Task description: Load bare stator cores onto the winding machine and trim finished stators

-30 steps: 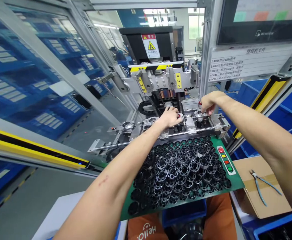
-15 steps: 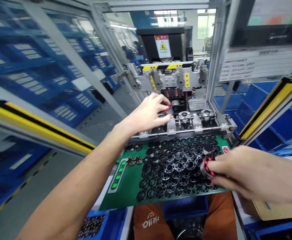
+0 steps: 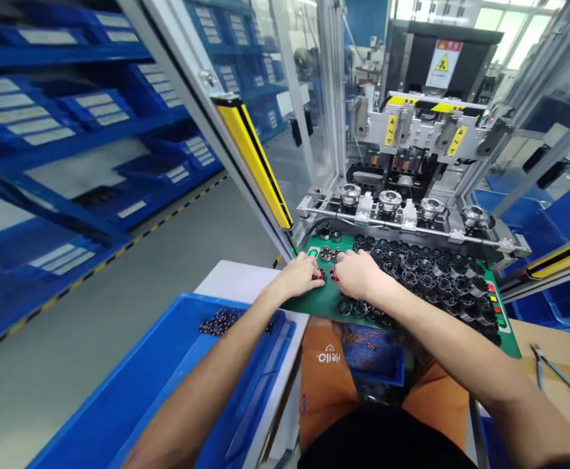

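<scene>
My left hand [image 3: 300, 277] is at the left end of the green mat [image 3: 309, 299], fingers closed on a small ring-shaped motor stator with red windings [image 3: 318, 276]. Just to its right, my right hand [image 3: 357, 273] pinches a second red-wound stator [image 3: 333, 273], low over the mat. The fingers partly cover both stators. Behind them lie a copper-coloured wound stator [image 3: 326, 254] and another beside it, partly hidden by my right hand. Many black rings [image 3: 426, 281] stand in packed rows under and beyond my right forearm.
A machine with a row of metal fixtures [image 3: 390, 200] stands behind the mat. A blue bin [image 3: 167, 352] with wound stators [image 3: 221, 322] is at left. Yellow light-curtain posts [image 3: 255, 166] flank the machine. Pliers [image 3: 553, 371] lie on cardboard at right.
My left hand has come down from the machine's fixtures to the mat. My right hand has crossed from the right side to the left end. The view has swung left.
</scene>
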Available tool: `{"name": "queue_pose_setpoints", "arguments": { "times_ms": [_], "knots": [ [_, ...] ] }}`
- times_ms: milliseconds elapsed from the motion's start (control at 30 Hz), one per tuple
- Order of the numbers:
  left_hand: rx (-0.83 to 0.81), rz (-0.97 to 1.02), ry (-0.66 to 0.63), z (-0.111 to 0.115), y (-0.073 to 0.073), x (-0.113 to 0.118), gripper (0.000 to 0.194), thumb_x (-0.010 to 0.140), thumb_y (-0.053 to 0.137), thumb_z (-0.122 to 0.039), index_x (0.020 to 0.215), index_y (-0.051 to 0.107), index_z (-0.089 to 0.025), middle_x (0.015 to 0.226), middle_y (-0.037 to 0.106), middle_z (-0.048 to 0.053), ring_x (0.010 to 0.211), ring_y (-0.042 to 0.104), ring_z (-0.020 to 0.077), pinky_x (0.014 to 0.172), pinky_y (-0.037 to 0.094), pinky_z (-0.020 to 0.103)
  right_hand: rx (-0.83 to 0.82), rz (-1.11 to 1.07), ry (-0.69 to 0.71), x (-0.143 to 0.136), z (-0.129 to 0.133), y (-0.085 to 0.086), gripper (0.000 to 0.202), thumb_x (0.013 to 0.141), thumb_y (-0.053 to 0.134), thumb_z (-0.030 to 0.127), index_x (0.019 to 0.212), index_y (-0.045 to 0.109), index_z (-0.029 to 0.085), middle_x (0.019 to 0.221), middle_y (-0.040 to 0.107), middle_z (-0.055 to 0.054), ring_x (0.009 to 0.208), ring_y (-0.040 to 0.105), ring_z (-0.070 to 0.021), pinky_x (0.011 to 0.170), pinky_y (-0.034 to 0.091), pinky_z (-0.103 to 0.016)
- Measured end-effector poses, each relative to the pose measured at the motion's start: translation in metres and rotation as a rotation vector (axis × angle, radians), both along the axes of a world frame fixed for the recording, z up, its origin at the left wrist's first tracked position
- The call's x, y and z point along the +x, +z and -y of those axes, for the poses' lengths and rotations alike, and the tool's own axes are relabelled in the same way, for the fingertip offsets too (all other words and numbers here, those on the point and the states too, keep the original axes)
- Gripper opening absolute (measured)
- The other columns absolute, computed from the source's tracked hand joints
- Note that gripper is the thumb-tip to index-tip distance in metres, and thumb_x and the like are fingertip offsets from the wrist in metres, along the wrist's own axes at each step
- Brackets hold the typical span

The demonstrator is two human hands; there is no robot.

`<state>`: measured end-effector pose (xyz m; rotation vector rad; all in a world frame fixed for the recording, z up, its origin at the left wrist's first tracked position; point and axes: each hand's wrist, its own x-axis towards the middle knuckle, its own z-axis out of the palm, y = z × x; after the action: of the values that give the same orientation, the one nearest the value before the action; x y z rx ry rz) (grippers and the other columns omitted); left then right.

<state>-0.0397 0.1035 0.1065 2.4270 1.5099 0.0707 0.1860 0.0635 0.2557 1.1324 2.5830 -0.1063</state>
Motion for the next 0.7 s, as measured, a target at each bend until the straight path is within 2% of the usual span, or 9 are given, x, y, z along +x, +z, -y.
{"name": "queue_pose_setpoints", "arguments": {
  "times_ms": [100, 200, 267, 367, 467, 533, 600, 700],
  "knots": [
    [0.071, 0.030, 0.055, 0.003, -0.013, -0.003, 0.026, 0.096, 0.076, -0.048, 0.091, 0.086, -0.024, 0.115, 0.068, 0.014, 0.118, 0.056, 0.0346, 0.104, 0.049, 0.048, 0.012, 0.066, -0.041, -0.036, -0.025, -0.041, 0.036, 0.106, 0.052, 0.022, 0.122, 0.082, 0.012, 0.144, 0.071, -0.023, 0.138, 0.060, -0.0328, 0.113, 0.048, -0.045],
    [0.143, 0.081, 0.109, 0.000, -0.020, 0.000, 0.021, 0.096, 0.077, -0.044, 0.099, 0.087, -0.025, 0.117, 0.067, 0.014, 0.121, 0.055, 0.0357, 0.106, 0.050, 0.050, 0.049, 0.092, -0.057, -0.046, -0.040, -0.064, 0.040, 0.106, 0.048, 0.021, 0.123, 0.082, 0.011, 0.146, 0.069, -0.024, 0.139, 0.057, -0.0339, 0.114, 0.046, -0.047],
    [0.188, 0.123, 0.145, -0.003, -0.021, 0.005, 0.019, 0.097, 0.076, -0.040, 0.105, 0.087, -0.026, 0.119, 0.067, 0.014, 0.124, 0.055, 0.0355, 0.107, 0.051, 0.050, 0.084, 0.091, -0.066, -0.045, -0.045, -0.068, 0.043, 0.108, 0.043, 0.021, 0.123, 0.082, 0.011, 0.148, 0.067, -0.025, 0.139, 0.055, -0.0350, 0.114, 0.045, -0.048],
    [0.237, 0.186, 0.178, 0.000, -0.013, 0.010, 0.015, 0.097, 0.078, -0.034, 0.108, 0.085, -0.027, 0.123, 0.066, 0.013, 0.126, 0.056, 0.0345, 0.110, 0.053, 0.050, 0.135, 0.073, -0.077, -0.032, -0.042, -0.057, 0.044, 0.109, 0.041, 0.023, 0.127, 0.080, 0.013, 0.149, 0.064, -0.024, 0.140, 0.052, -0.0372, 0.112, 0.043, -0.049],
    [0.287, 0.256, 0.207, 0.019, 0.003, 0.010, 0.022, 0.097, 0.080, -0.034, 0.117, 0.082, -0.027, 0.136, 0.065, 0.012, 0.134, 0.053, 0.0351, 0.116, 0.051, 0.052, 0.189, 0.030, -0.075, -0.003, -0.014, -0.037, 0.041, 0.111, 0.045, 0.030, 0.135, 0.075, 0.018, 0.146, 0.063, -0.021, 0.139, 0.050, -0.0373, 0.110, 0.040, -0.048],
    [0.322, 0.326, 0.208, 0.043, 0.013, 0.011, 0.025, 0.100, 0.079, -0.040, 0.122, 0.080, -0.028, 0.139, 0.064, 0.010, 0.136, 0.053, 0.0333, 0.119, 0.050, 0.052, 0.242, -0.029, -0.063, 0.020, 0.018, -0.030, 0.038, 0.113, 0.046, 0.036, 0.130, 0.076, 0.019, 0.136, 0.066, -0.019, 0.131, 0.053, -0.0354, 0.107, 0.039, -0.048],
    [0.343, 0.445, 0.152, 0.073, 0.015, 0.017, 0.022, 0.101, 0.079, -0.043, 0.118, 0.079, -0.029, 0.134, 0.066, 0.007, 0.130, 0.057, 0.0296, 0.117, 0.052, 0.049, 0.269, -0.068, -0.066, 0.041, 0.055, -0.033, 0.036, 0.114, 0.047, 0.038, 0.119, 0.077, 0.020, 0.123, 0.069, -0.017, 0.121, 0.055, -0.0333, 0.102, 0.038, -0.047],
    [0.338, 0.588, 0.079, 0.111, 0.007, 0.036, 0.019, 0.098, 0.085, -0.043, 0.109, 0.080, -0.029, 0.126, 0.068, 0.006, 0.122, 0.063, 0.0272, 0.112, 0.054, 0.046, 0.205, -0.067, -0.069, 0.062, 0.097, -0.052, 0.025, 0.110, 0.057, 0.035, 0.111, 0.077, 0.021, 0.114, 0.071, -0.013, 0.113, 0.056, -0.0310, 0.098, 0.038, -0.046]
  ]
}}
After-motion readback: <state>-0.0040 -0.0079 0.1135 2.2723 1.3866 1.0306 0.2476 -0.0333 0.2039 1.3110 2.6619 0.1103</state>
